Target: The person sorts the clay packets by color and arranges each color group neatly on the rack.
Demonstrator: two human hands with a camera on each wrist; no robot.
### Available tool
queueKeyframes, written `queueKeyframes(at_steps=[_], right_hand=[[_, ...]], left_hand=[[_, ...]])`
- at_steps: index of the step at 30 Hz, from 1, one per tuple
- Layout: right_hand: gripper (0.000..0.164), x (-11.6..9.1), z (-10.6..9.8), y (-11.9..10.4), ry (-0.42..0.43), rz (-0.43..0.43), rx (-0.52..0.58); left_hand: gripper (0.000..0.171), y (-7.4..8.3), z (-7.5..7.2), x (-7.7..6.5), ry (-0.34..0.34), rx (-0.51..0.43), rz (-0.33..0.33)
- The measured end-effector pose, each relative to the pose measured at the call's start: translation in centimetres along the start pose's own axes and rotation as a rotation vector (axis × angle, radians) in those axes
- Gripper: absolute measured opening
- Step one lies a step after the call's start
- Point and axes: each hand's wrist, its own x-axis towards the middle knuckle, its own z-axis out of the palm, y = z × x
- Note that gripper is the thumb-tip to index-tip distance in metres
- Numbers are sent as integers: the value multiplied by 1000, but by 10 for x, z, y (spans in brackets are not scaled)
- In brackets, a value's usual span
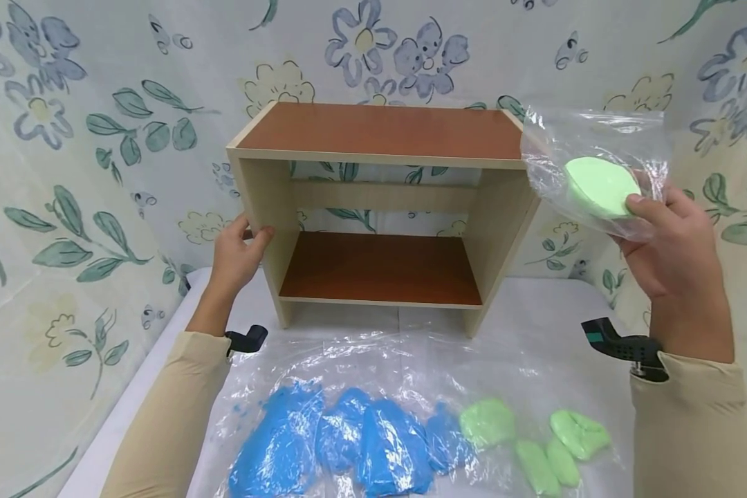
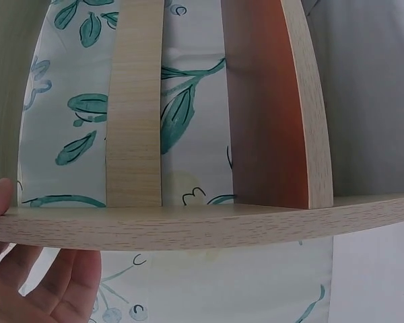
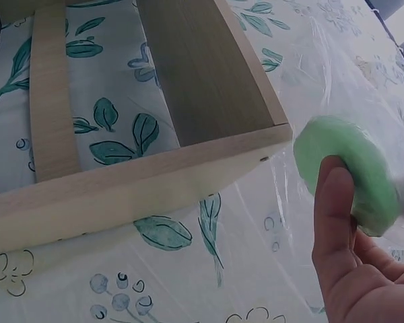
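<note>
A small wooden shelf [image 1: 380,273] with pale sides and red-brown boards stands upright on the white table. My left hand [image 1: 239,252] grips the edge of its left side panel [image 2: 209,229], thumb on one face and fingers on the other. At the right, my right hand [image 1: 678,242] holds up a clear plastic bag [image 1: 548,145] beside the shelf's top right corner. Inside the bag is a smooth, light green lump [image 1: 600,187], pinched through the plastic between thumb and fingers; the right wrist view shows the thumb pressed over this green lump [image 3: 347,145].
In front of the shelf lies a clear plastic sheet or bag [image 1: 411,353] over the table [image 1: 548,304]. Several blue lumps [image 1: 280,439] and several light green lumps [image 1: 488,422] sit in it. Flower-patterned cloth [image 1: 87,194] hangs behind and at both sides.
</note>
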Motion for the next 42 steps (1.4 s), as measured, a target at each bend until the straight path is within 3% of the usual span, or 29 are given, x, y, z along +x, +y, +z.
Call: queueKeyframes(at_steps=[5,10,14,17,21,22,26,29,34,42], right_hand=[[46,9,12,-2,-15,83,-74],[49,20,33,-4,93,117,-85],[62,29,53,-8,156,161,-181],[75,32,67,-9,132,164,-249],[75,35,83,-5,39,148,-307],[74,35,85,-4,7,156,-356],[69,34,89,-2,-118,193,-794],[72,33,90,0,-155,175,-1087],[69,37,96,5,-127,132,-1180],[67,41,114,18,-128,104,-1165]], left_hand=[[48,0,0,0,2,1,1],[48,1,0,0,8,11,1],[48,1,1,0,8,16,-10],[48,1,1,1,8,19,-6],[48,0,1,1,9,18,5],[48,0,1,1,11,19,7],[48,-1,1,2,18,17,12],[48,-1,1,3,13,16,19],[49,0,1,3,9,18,20],[50,-1,1,3,-3,17,-3]])
